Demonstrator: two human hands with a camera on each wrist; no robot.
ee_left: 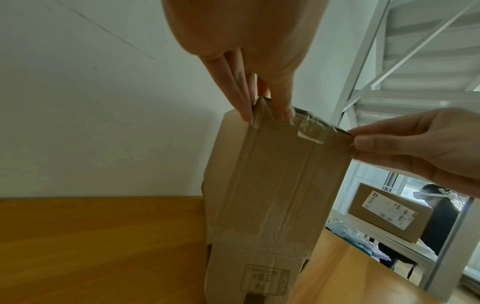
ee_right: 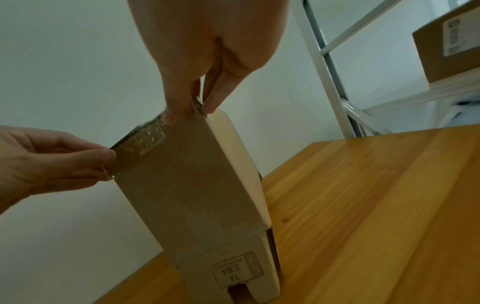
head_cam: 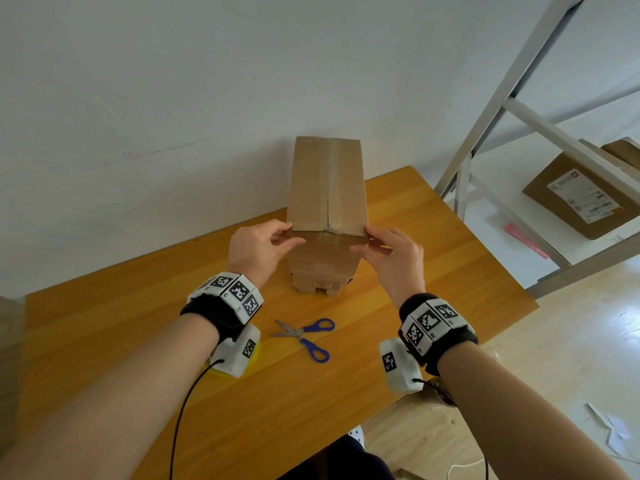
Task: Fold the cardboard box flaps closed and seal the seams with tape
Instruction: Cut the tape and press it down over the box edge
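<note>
A tall brown cardboard box (head_cam: 329, 188) stands upright on the wooden table (head_cam: 138, 341), its top flaps folded shut. Clear tape lies along the top centre seam. A strip of clear tape (head_cam: 329, 237) spans the near top edge of the box. My left hand (head_cam: 292, 233) pinches the strip's left end at the box's left corner. My right hand (head_cam: 363, 240) pinches the right end at the right corner. The left wrist view shows the crinkled tape (ee_left: 309, 131) between both hands. In the right wrist view the strip (ee_right: 150, 137) hangs over the front face (ee_right: 197, 185).
Blue-handled scissors (head_cam: 304, 336) lie open on the table in front of the box. Something yellow (head_cam: 221, 370) shows under my left wrist. A white metal shelf (head_cam: 519, 133) stands to the right with a labelled carton (head_cam: 581, 199) on it. The wall is close behind the box.
</note>
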